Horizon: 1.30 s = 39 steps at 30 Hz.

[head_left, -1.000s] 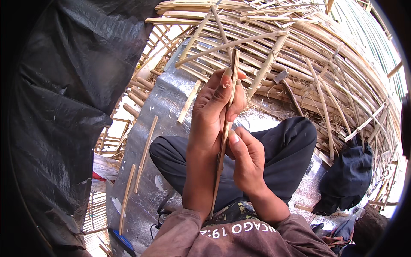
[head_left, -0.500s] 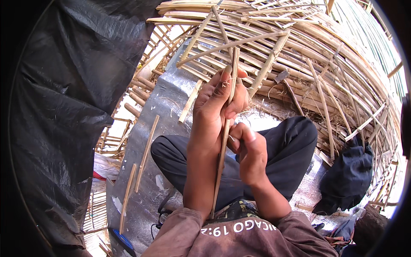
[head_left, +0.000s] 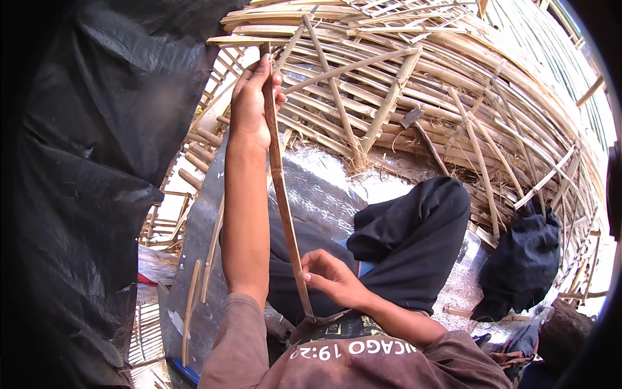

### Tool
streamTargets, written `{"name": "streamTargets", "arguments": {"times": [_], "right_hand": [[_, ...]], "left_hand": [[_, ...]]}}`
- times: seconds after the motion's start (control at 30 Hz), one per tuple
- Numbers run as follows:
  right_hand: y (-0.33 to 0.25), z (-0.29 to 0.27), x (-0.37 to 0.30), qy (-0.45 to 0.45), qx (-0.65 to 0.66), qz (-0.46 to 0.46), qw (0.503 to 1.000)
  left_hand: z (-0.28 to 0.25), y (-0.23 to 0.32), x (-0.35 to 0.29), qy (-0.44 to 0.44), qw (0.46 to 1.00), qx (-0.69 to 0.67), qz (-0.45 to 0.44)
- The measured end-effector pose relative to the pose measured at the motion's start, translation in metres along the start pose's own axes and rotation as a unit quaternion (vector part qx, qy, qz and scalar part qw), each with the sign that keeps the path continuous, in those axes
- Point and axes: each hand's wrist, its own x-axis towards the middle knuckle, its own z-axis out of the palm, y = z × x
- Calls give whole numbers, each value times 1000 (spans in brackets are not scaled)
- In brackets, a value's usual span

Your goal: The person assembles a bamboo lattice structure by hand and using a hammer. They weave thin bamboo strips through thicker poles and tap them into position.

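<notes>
A long split bamboo strip (head_left: 280,191) runs from up ahead of me down to my shirt front, its brown outer face showing. My left hand (head_left: 254,104) is closed round its upper part, arm stretched forward. Near the lower end, the thumb and fingers of my right hand (head_left: 329,275) pinch the strip's edge. The lower tip rests against or just in front of my shirt. My crossed legs in dark trousers (head_left: 411,233) lie beneath the strip.
A slatted bamboo floor (head_left: 389,78) with loose sticks and fibres spreads ahead. What looks like a hammer (head_left: 413,118) lies on it. Black plastic sheeting (head_left: 97,162) hangs at left. Two bamboo strips (head_left: 191,305) rest on the silvery sheet (head_left: 311,181). Dark cloth (head_left: 525,266) lies at right.
My left hand has moved forward and left along with the strip, arm straightening. The right hand has come down toward my body, and the strip now shows its brown face.
</notes>
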Motion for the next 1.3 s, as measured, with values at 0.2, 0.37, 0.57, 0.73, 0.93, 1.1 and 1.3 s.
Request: {"name": "streamTargets", "arguments": {"times": [0.2, 0.37, 0.57, 0.73, 0.93, 1.1, 1.3], "right_hand": [[-14, 2, 19, -3, -115, 49, 992], [2, -28, 34, -64, 53, 122, 989], [-6, -51, 22, -127, 18, 140, 982], [-25, -68, 5, -81, -2, 186, 979], [-81, -105, -23, 186, -264, -91, 942], [-191, -194, -87, 458, -358, -170, 796], [-233, -374, -163, 596, -494, -196, 602]], "left_hand": [[-22, 46, 13, 14, 997, 9, 78], [-45, 64, 21, 56, 991, -36, 120], [-96, 62, 12, 147, 981, -21, 124], [-118, 23, 12, 129, 987, 48, 81], [-158, -5, -51, 178, 963, 195, 56], [-282, -26, -101, 110, 886, 450, 15], [-302, -76, -176, 192, 915, 352, -49]]}}
